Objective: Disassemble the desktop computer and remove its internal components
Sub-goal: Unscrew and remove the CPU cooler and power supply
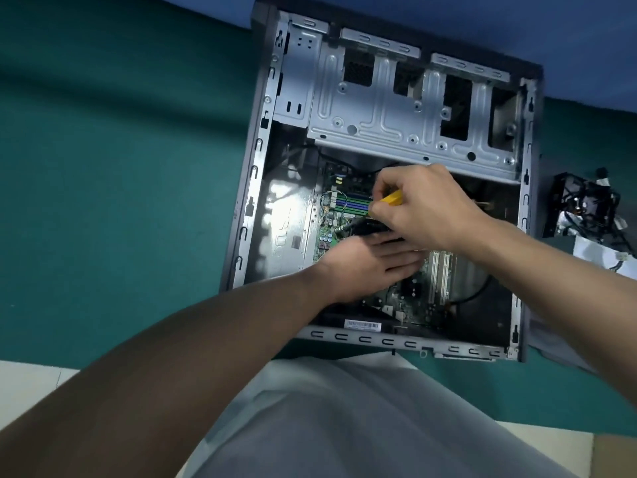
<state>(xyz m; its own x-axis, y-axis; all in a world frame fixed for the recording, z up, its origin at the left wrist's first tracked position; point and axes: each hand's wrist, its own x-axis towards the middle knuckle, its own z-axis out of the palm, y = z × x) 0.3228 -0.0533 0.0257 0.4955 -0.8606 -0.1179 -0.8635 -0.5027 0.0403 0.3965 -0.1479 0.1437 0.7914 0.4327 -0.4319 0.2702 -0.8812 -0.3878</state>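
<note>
Yellow plastic marks the tool at the centre of the work: a yellow-handled screwdriver [391, 198], pinched in the closed fingers of the person's right hand [427, 208], points down and left into the open desktop computer case [255, 188] lying on its side on a green mat [120, 167]. The left hand [368, 263] lies flat, fingers extended, on a dark component [365, 226] in the middle of the green motherboard [410, 298], steadying rather than gripping it. The right hand sits just beyond and to the right of the left, the two nearly touching, so the tool's tip falls at the far-left edge of the braced part, beside the blue and green memory slots [355, 203]. The shaft and tip are hidden, so the exact fastener cannot be told. The handle's long axis runs from right to near-left, slanting toward the board. An empty metal drive cage [396, 112] fills the far half of the case, and a removed power supply with cables [582, 208] rests well apart on the right. Judged from this, the braced component looks next to come out.
</note>
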